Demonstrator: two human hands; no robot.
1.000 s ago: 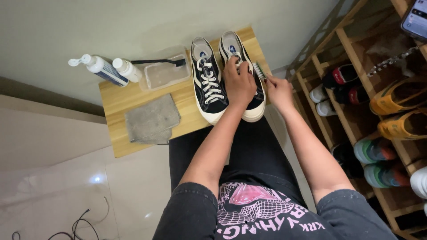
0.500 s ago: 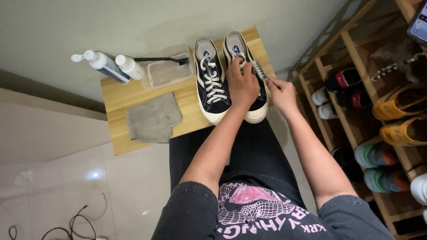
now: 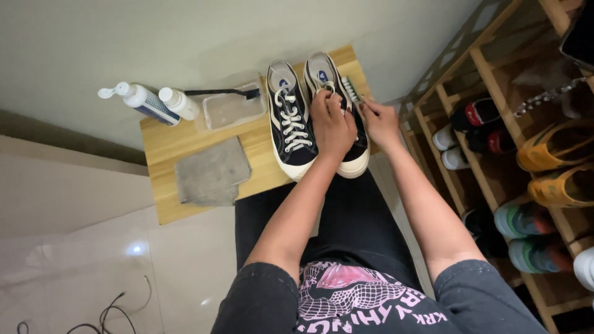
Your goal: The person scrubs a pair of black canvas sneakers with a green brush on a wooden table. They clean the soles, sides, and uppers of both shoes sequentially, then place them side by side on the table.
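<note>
Two black canvas sneakers with white laces and cream soles stand side by side on a small wooden table (image 3: 166, 141). My left hand (image 3: 332, 128) presses down on top of the right sneaker (image 3: 356, 158) and holds it. My right hand (image 3: 378, 122) grips a small brush (image 3: 351, 88) whose white bristles lie against that shoe's outer side near the laces. The left sneaker (image 3: 288, 124) stands untouched beside it.
On the table lie a grey cloth (image 3: 210, 172), a clear tray of water (image 3: 231, 109) with a black toothbrush (image 3: 219, 93) across it, a pump bottle (image 3: 139, 99) and a small white bottle (image 3: 179, 102). A wooden shoe rack (image 3: 495, 99) with several shoes stands at right. Cables (image 3: 117, 306) lie on the tiled floor.
My right hand has moved the brush up along the shoe's side toward its heel opening. My left hand stays on the shoe. The view shifted slightly.
</note>
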